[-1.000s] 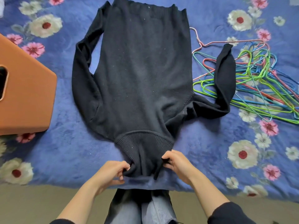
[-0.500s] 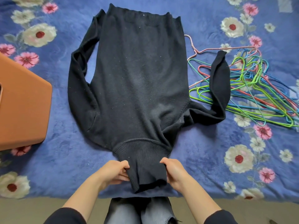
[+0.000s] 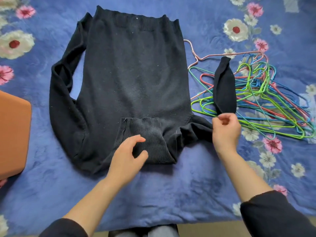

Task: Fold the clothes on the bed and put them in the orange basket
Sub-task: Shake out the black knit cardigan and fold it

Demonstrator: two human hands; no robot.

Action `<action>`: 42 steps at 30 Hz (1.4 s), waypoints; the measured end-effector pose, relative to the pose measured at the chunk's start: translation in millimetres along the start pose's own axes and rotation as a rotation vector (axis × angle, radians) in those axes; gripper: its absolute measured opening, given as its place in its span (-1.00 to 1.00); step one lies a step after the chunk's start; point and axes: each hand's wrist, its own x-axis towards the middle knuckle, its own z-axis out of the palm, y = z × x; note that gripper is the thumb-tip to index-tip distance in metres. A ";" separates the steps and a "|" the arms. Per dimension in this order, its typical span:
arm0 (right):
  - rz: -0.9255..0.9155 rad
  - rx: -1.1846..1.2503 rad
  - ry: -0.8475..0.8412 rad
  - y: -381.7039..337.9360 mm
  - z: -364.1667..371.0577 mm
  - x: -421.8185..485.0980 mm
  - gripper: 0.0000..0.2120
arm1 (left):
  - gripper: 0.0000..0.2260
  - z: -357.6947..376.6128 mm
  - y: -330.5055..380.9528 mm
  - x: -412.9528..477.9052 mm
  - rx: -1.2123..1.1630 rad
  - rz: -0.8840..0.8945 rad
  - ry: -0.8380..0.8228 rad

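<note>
A black sweater [image 3: 131,79] lies flat on the blue floral bed cover [image 3: 171,189], hem at the far end. Its ribbed collar [image 3: 150,134] is folded up onto the body. My left hand [image 3: 127,159] rests on the near left part of the collar, fingers loosely bent and holding nothing. The right sleeve [image 3: 224,88] bends back over the hangers. My right hand [image 3: 225,129] is at that bend, its fingers curled and pinching the cloth. The left sleeve [image 3: 63,100] lies along the body. A corner of the orange basket [image 3: 13,134] shows at the left edge.
A heap of coloured wire hangers [image 3: 266,100] lies on the cover to the right of the sweater, partly under the right sleeve. The near edge of the bed [image 3: 188,221] runs just in front of my legs.
The collar, which both hands held at the near edge, now lies folded onto the body. My right hand has moved right to the sleeve bend; my left hand has let go and rests on the collar.
</note>
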 end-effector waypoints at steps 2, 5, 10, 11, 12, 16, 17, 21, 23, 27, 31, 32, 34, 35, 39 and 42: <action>-0.169 -0.255 0.067 2.3 2.3 28.8 -0.69 | -0.57 24.3 7.7 1.6 0.176 0.180 -0.089; -0.109 -0.626 -0.012 5.8 9.9 60.5 -0.31 | -0.35 54.0 22.8 15.1 0.274 0.316 -0.138; -0.109 -0.616 -0.039 8.4 1.5 101.4 -0.72 | -0.35 88.9 47.1 40.8 0.623 0.266 -0.168; -0.057 -0.421 0.044 4.4 -6.3 112.5 -0.74 | -0.43 91.2 47.6 42.2 0.682 0.291 -0.188; 0.005 -0.220 0.139 -0.5 -17.8 122.8 -0.70 | -0.49 93.0 46.8 40.5 0.687 0.344 -0.222; 0.253 0.298 0.372 13.7 -82.3 148.5 -0.71 | -0.56 108.2 41.8 19.8 0.697 0.616 -0.423; 0.344 0.426 0.387 25.9 -93.7 146.8 -0.76 | -0.58 113.1 45.5 15.7 0.728 0.630 -0.441; 0.708 0.804 0.135 80.8 -106.0 118.5 -0.81 | -0.59 129.3 52.1 12.9 0.875 0.472 -0.536; 0.765 0.810 -0.012 87.1 -102.9 110.4 -0.88 | -0.51 130.7 54.4 16.8 0.865 0.351 -0.609; 0.731 0.758 -0.110 77.4 -95.0 124.6 -0.83 | -0.24 134.3 60.2 22.6 0.792 0.279 -0.606; 0.758 0.688 0.058 47.9 -97.7 145.1 -0.81 | -0.26 137.0 66.7 27.1 0.833 0.190 -0.676; 0.715 0.753 0.097 29.1 -93.7 146.1 -0.91 | -0.28 137.9 68.7 28.1 0.824 0.174 -0.695; 0.516 0.772 0.213 -15.0 -74.3 142.8 -0.93 | -0.29 140.6 68.9 29.7 0.797 0.164 -0.718; 0.350 0.668 0.273 -39.5 -57.0 135.6 -0.93 | -0.29 139.6 67.5 30.6 0.774 0.163 -0.723; -0.318 0.324 0.008 -107.7 36.6 72.7 -0.75 | -0.34 133.2 57.0 35.9 0.675 0.151 -0.737; -0.540 -0.119 -0.665 -106.7 87.9 32.7 -0.46 | -0.67 130.8 57.4 39.0 0.568 0.143 -0.758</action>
